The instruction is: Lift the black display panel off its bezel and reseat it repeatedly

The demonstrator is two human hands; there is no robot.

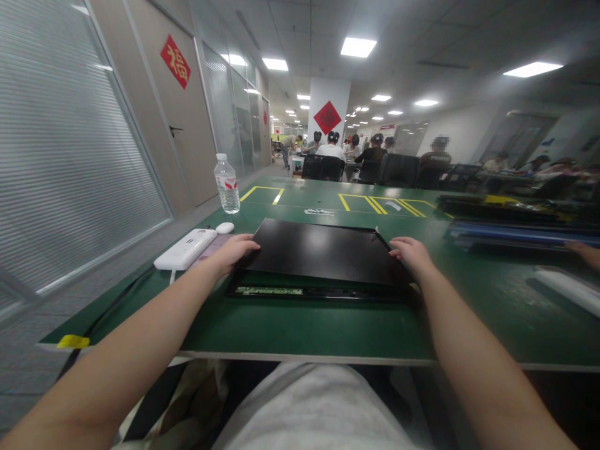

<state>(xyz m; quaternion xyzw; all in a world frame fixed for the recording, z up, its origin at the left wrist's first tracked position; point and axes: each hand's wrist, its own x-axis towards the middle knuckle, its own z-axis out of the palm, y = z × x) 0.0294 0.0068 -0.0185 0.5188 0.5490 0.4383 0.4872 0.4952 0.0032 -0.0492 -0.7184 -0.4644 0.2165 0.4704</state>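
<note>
A glossy black flat panel [323,250], which looks like a display panel, lies slightly askew over a black frame [375,294] on the green table. Along the frame's near side runs a strip of green circuit board [269,290]. My left hand [237,250] grips the panel's left edge, thumb on top and the other fingers mostly hidden. At the right edge my right hand [410,255] has its fingers curled round the panel's far right corner. The panel's near edge sits above the frame, and most of the frame is covered by it.
Left of the panel are a white power strip-like box [187,249], a white mouse-like object [225,228] and an upright water bottle [227,184]. Dark and blue long parts [510,234] lie at right, near another person's hand [584,253]. Yellow tape [370,205] marks the table [304,331].
</note>
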